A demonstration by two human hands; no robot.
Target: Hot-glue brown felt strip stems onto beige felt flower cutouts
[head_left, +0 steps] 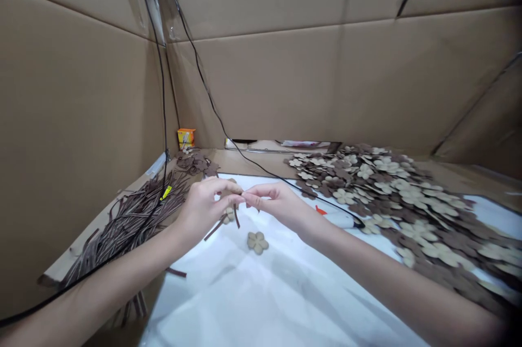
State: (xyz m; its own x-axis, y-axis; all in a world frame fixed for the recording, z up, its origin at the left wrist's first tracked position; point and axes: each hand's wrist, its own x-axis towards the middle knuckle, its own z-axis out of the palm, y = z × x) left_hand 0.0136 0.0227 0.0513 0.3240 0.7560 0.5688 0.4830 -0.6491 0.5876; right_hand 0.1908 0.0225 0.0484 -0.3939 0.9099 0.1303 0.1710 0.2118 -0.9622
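Note:
My left hand (212, 197) and my right hand (271, 200) meet fingertip to fingertip above the white sheet (244, 298). Both are closed in a pinch. A thin brown strip (237, 216) hangs under my left fingertips; what the right fingers pinch is too small to make out. Another brown strip (215, 227) slants below my left hand. One beige flower piece (258, 242) lies flat on the sheet below my hands, and a second flower (229, 215) is partly hidden behind my left fingers.
Brown strips (130, 216) are heaped at the left. Beige and brown flower pieces (408, 189) form a large pile at the right. A white tool (342, 220) with a black cable lies before that pile. An orange box (186, 138) stands in the back left corner between cardboard walls (285, 86).

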